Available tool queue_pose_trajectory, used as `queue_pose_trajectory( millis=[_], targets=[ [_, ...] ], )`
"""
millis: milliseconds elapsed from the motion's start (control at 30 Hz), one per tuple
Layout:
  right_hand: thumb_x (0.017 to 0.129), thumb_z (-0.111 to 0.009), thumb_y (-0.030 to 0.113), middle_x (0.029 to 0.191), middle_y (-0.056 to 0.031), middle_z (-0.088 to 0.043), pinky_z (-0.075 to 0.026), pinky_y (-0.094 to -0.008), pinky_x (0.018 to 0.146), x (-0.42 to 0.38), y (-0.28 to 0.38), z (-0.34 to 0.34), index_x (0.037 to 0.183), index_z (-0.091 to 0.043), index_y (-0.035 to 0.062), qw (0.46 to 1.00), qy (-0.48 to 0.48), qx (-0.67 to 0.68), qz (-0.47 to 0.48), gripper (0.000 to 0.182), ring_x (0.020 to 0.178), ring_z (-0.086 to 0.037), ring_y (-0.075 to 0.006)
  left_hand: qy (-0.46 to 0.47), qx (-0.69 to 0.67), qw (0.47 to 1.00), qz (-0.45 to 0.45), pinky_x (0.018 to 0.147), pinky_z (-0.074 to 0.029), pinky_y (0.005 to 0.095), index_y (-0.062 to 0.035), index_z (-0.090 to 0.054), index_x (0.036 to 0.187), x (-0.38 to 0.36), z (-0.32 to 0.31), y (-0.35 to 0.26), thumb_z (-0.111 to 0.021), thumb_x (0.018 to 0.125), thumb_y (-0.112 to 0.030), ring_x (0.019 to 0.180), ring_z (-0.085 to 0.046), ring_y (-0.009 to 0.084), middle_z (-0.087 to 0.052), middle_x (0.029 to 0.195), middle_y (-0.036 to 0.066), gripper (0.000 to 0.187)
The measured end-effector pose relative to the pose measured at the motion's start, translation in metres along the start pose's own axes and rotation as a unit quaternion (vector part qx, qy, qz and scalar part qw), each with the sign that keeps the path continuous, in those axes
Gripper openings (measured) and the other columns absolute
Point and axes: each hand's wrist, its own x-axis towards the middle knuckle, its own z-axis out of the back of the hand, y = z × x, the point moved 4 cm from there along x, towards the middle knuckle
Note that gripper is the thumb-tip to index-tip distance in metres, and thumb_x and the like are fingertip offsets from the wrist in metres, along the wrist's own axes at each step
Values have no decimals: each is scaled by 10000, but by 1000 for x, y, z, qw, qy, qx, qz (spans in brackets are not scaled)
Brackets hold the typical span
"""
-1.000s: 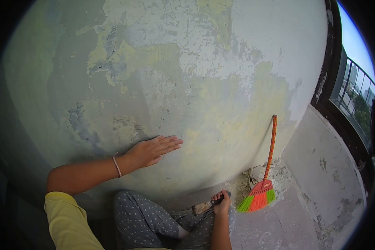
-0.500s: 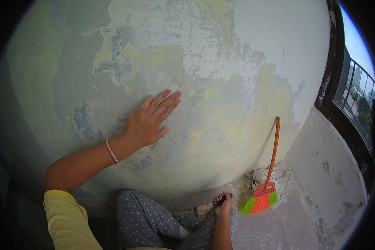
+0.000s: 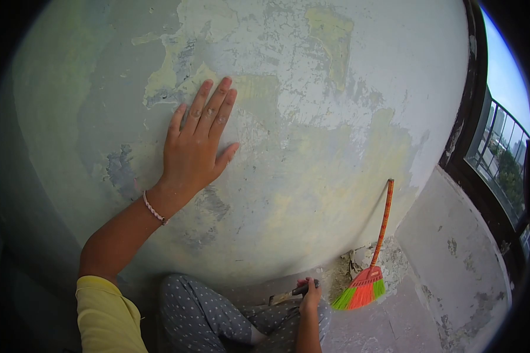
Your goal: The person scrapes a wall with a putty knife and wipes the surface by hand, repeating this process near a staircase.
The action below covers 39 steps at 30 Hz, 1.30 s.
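Observation:
Flat against the wall (image 3: 312,170), my left hand (image 3: 197,141) lies with its fingers stretched out and the thumb apart. Around it the paint is patchy, with peeled grey, white and yellowish areas. Low over my lap, my right hand (image 3: 310,296) is closed around the dark handle of a scraper (image 3: 285,296). The scraper's flat, worn blade points to the left, away from the wall. Its handle end shows above my fingers.
A broom (image 3: 362,287) with green and orange bristles leans on the wall at the right. Paint and plaster debris (image 3: 341,276) lies behind it on the floor. A dark-framed window (image 3: 483,147) with a railing outside stands at the far right above a grey ledge (image 3: 453,235).
My left hand has slid up and slightly left along the wall, its fingers now pointing more upward. My right hand still holds the scraper over my lap, its blade turned slightly.

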Motion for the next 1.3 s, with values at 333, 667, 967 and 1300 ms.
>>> queue_pose_trajectory(
  millis=[333, 667, 967, 1300],
  targets=[
    [947, -548, 294, 843, -77, -585, -482, -324, 574, -38, 199, -101, 1080, -503, 42, 939, 94, 231, 238, 289, 632, -572, -181, 28, -2, 997, -78, 1118, -159, 392, -128, -287, 1467, -62, -38, -16, -572, 794, -521, 1412, -230, 207, -234, 1543, 29, 831],
    [1008, -348, 336, 475, 21, -400, -276, -205, 327, -132, 403, -234, 668, -382, 151, 653, 437, 283, 551, 389, 379, -323, -61, 35, 11, 987, -159, 1099, -185, 375, -258, -363, 1441, -100, -39, 14, -520, 836, -440, 1369, -316, 165, -316, 1511, -30, 651],
    [974, -447, 328, 409, 7, -296, -206, -266, 325, -114, 370, -316, 574, -285, 144, 786, 304, 273, 464, 470, 331, -247, -98, 36, 31, 987, -151, 1128, -123, 385, -273, -319, 1460, -119, -38, 30, -438, 881, -415, 1379, -301, 148, -303, 1517, -48, 607],
    [1002, -407, 331, 393, 23, -247, -184, -243, 332, -96, 357, -321, 564, -256, 172, 788, 271, 317, 452, 490, 330, -193, -88, 4, 20, 989, -144, 1083, -205, 381, -290, -428, 1400, -117, -37, 29, -483, 863, -374, 1342, -360, 182, -393, 1467, -31, 547]
  ],
)
